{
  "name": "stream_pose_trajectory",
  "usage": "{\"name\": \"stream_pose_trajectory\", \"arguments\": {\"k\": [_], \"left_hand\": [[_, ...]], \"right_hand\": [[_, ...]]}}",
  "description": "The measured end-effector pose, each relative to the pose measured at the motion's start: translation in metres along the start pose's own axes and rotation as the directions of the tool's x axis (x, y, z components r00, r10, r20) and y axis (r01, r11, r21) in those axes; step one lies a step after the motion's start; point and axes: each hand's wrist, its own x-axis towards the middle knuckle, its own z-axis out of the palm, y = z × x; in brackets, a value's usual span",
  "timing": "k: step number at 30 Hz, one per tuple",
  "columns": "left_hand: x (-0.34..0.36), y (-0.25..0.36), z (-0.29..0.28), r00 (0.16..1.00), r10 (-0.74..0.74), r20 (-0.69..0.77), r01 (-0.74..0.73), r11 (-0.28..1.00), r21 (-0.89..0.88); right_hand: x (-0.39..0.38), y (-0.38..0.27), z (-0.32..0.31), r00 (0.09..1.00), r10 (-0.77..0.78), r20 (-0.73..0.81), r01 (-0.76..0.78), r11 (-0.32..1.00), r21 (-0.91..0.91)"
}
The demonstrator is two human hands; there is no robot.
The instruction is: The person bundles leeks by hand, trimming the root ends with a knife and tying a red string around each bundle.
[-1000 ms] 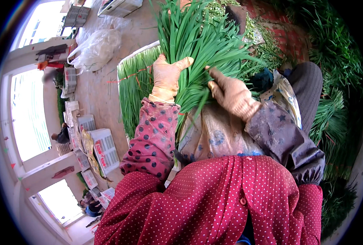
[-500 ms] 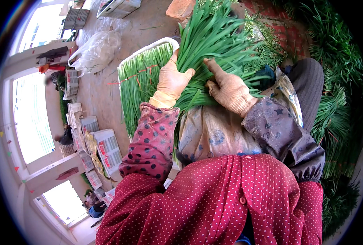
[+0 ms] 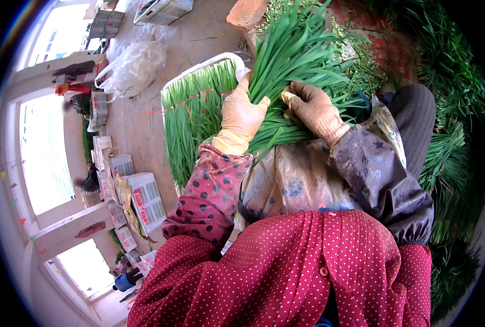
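Note:
Across my lap lies a loose bunch of garlic chives (image 3: 292,52), long flat green leaves fanning away from me. My gloved left hand (image 3: 241,115) grips its left side, thumb on top and the other fingers partly hidden by the leaves. On the bunch's right side, my gloved right hand (image 3: 314,109) is closed, thumb and forefinger pinched together among the leaves. What exactly sits in that pinch is too small to tell apart from the bunch. Beside my left hand, a white crate (image 3: 239,61) holds upright garlic chives tied with red bands (image 3: 190,100).
A brick (image 3: 246,13) lies beyond the crate, with trimmed bits (image 3: 357,71) scattered to its right. More chive bundles (image 3: 444,158) line the right side. On the left floor are a clear plastic bag (image 3: 133,68) and printed cartons (image 3: 146,200). A patterned apron (image 3: 294,177) covers my lap.
My right hand has curled from a pointing forefinger into a pinch among the leaves. My left hand and the bunch have shifted slightly to the right in the picture.

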Motion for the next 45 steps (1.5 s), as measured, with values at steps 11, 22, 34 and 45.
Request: {"name": "stream_pose_trajectory", "arguments": {"k": [11, 22, 34, 45], "left_hand": [[0.005, 0.013, -0.006, 0.994, -0.094, 0.061, 0.103, 0.982, -0.161], [0.027, -0.006, -0.004, 0.942, -0.212, 0.260, 0.312, 0.839, -0.446], [0.017, 0.001, -0.010, 0.952, -0.261, 0.163, 0.304, 0.875, -0.377], [0.012, 0.010, -0.016, 0.975, -0.162, 0.154, 0.211, 0.894, -0.394]], "right_hand": [[-0.027, -0.010, 0.006, 0.865, -0.501, -0.025, 0.386, 0.697, -0.605], [-0.026, -0.025, 0.021, 0.927, -0.311, 0.212, 0.328, 0.943, -0.052], [-0.069, -0.034, -0.037, 0.925, -0.151, 0.348, 0.314, 0.820, -0.478], [-0.045, -0.034, -0.003, 0.766, -0.595, 0.242, 0.456, 0.240, -0.857]]}}
